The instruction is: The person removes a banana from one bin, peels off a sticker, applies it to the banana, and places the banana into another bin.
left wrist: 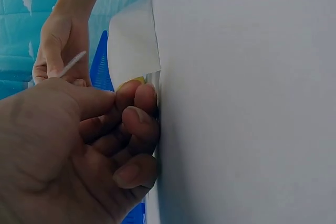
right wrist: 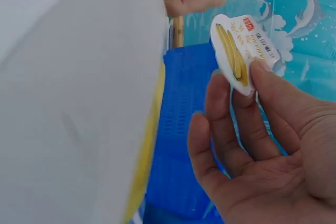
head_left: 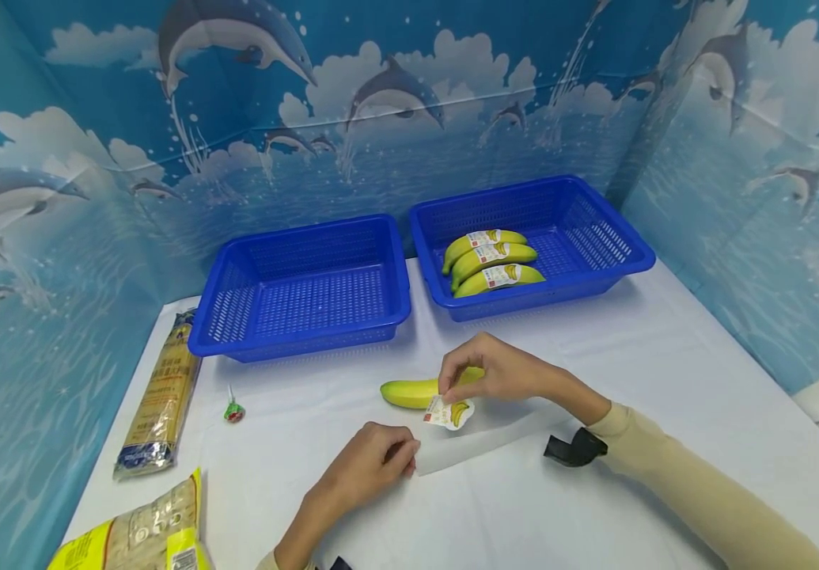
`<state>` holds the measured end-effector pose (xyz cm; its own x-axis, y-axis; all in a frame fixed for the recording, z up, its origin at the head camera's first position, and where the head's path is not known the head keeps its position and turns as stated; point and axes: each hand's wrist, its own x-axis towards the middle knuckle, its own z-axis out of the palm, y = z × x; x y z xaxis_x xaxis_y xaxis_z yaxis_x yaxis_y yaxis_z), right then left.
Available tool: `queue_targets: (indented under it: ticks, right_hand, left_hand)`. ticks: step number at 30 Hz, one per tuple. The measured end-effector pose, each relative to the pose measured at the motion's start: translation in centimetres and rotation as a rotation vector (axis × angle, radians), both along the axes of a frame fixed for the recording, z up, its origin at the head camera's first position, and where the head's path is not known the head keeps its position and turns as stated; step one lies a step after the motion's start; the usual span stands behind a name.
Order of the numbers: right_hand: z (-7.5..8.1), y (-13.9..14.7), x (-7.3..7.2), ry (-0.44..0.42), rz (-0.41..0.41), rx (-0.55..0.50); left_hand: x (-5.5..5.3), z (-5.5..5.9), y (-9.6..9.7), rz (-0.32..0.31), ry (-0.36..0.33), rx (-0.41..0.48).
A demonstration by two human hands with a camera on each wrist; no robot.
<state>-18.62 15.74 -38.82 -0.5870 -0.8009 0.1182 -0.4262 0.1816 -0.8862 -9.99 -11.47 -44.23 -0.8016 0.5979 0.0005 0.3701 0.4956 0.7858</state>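
Note:
My right hand pinches a white banana sticker between thumb and fingertips; in the right wrist view the sticker's printed face shows yellow bananas and lettering. Just beyond it on the white cloth lies a yellow-green banana, partly covered by that hand. A strip of white backing paper stretches across the cloth below the sticker. At the strip's left end, my left hand pinches it between thumb and curled fingers, low against the cloth.
Three stickered bananas lie in the right blue basket. Left of it stands another blue basket. A pasta packet, a lollipop and a yellow-edged bag are on the left side. Dolphin-print curtains surround the table.

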Motion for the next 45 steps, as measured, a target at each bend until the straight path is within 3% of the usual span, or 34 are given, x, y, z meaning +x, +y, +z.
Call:
queue_targets:
  ticks: [7,12,19,23,33,45]
  right_hand:
    - [0.4,0.0,-1.8,0.048,-0.002,0.101]
    - [-0.1,-0.1,-3.0,0.062,0.012,0.123]
    - [-1.0,-0.6,-4.0,0.064,0.015,0.151]
    - [-1.4,-0.9,-4.3,0.064,0.008,0.160]
    - [-2.4,-1.0,-4.6,0.055,-0.031,0.157]
    - [-3.4,-0.9,-4.3,0.065,-0.045,0.095]
  left_hand:
    - [0.2,0.9,-0.1,0.012,0.054,-0.133]
    - [0.3,1.7,-0.1,0.080,0.145,-0.236]
    - [-0.5,2.9,0.2,0.241,0.306,-0.180]
    - [-1.4,3.1,0.7,0.287,0.368,-0.135]
    - [-3.1,2.1,1.7,0.251,0.476,-0.102]
    - [-3.7,1.6,3.0,0.232,0.536,-0.131]
